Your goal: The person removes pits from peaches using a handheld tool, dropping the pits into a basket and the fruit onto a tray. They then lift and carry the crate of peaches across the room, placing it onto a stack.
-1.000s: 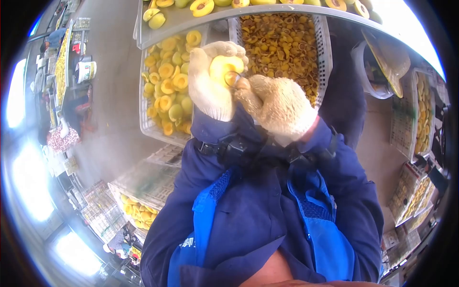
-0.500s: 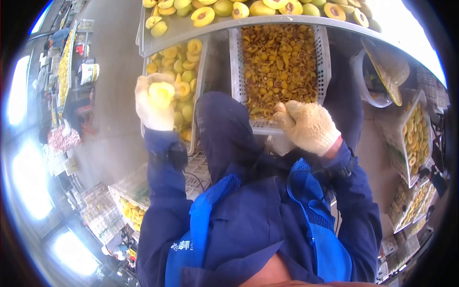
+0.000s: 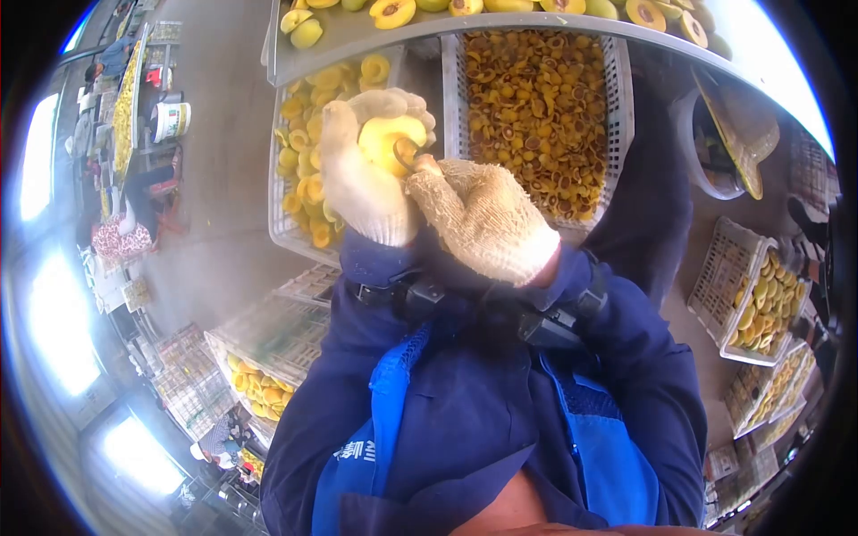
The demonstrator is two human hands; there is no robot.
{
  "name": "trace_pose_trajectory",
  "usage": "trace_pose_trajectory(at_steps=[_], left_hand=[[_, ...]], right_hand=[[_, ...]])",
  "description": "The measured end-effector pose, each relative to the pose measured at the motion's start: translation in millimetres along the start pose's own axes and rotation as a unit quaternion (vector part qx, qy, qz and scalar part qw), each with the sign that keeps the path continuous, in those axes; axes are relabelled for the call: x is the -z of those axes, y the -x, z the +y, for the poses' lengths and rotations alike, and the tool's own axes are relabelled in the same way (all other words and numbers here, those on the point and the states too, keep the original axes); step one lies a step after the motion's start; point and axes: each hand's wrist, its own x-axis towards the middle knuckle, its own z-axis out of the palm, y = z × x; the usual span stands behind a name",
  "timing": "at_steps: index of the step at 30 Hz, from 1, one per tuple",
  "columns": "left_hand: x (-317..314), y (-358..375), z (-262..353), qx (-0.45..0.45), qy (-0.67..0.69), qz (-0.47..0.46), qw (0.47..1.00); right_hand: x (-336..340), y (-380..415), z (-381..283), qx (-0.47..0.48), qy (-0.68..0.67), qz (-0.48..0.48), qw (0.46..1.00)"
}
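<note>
Table (image 3: 375, 52) across top: pale, smooth, with a raised, curved near rim. Fruit halves (image 3: 391, 12) lie directly on it in a loose band beyond the rim, some cut face up, others skin up. Floor (image 3: 210, 205): grey, running down left side. Far table (image 3: 137, 116), upper left: long, narrow, yellow pieces (image 3: 128, 98) spread along it.

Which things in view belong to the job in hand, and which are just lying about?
In the job:
- left hand cupping a fruit half
- right hand holding a small curved tool
- likely also crate of fruit halves, crate of brown pieces, fruit table

Apparently lying about:
- white bucket, left
- pale tub, right
- fruit crates, right
</note>
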Motion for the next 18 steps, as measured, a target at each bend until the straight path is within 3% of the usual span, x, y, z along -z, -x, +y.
trace_pose_trajectory(at_steps=[3, 6, 7, 10, 12, 14, 16, 17, 18], left_hand=[[6, 1, -2, -0.001, -0.034, -0.012, 0.999], [17, -1, -10, -0.006, -0.034, -0.059, 0.998], [19, -1, -10, -0.008, -0.032, -0.076, 0.997], [14, 8, -6, 0.025, -0.024, -0.063, 0.997], [12, 9, -11, 0.051, 0.058, -0.076, 0.994], [9, 4, -14, 0.051, 0.084, -0.075, 0.992], [11, 5, -15, 0.046, 0.044, -0.061, 0.996], [8, 9, -14, 0.041, 0.043, -0.051, 0.997], [3, 11, -13, 0.033, 0.045, -0.043, 0.998]], right_hand=[[2, 1, -1, 0.004, -0.071, -0.037, 0.997], [29, 4, -21, -0.212, -0.204, -0.171, 0.94], [32, 4, -9, -0.167, -0.284, -0.207, 0.921], [25, 2, 6, -0.17, -0.33, -0.223, 0.901], [15, 8, 20, -0.149, -0.402, -0.219, 0.877], [16, 11, 19, -0.142, -0.372, -0.191, 0.897], [17, 21, -9, -0.158, -0.254, -0.127, 0.946], [7, 20, -16, -0.142, -0.187, -0.038, 0.971], [1, 14, -4, -0.038, -0.126, 0.017, 0.991]])
